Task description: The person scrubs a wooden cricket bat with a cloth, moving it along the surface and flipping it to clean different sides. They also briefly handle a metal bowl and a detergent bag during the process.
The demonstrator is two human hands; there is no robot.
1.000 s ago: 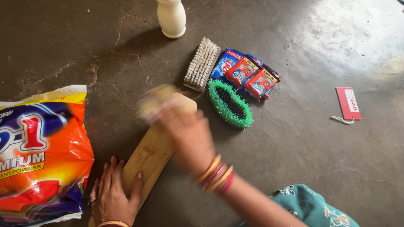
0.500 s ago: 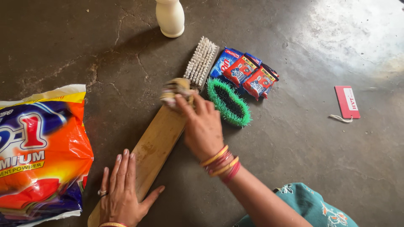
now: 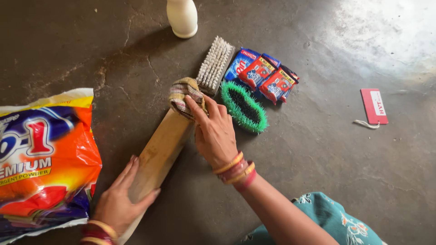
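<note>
Pressing a folded striped cloth [image 3: 185,96] onto the far end of the wooden bat [image 3: 156,156], your right hand [image 3: 214,134] has its fingers curled over the cloth, gripping it so the pad bears flat on the wood. Your left hand [image 3: 119,203] clasps the bat's near end, thumb on one edge and fingers on the other (a hold that would keep it from sliding on the floor [image 3: 327,163]). Just beyond the cloth lie a white brush [image 3: 216,64], bristles up, and a green brush [image 3: 243,107], with red and blue sachets [image 3: 263,78] beside them. A large detergent bag [image 3: 43,159] rests left of the bat; a red tag [image 3: 374,106] lies well apart on the right.
</note>
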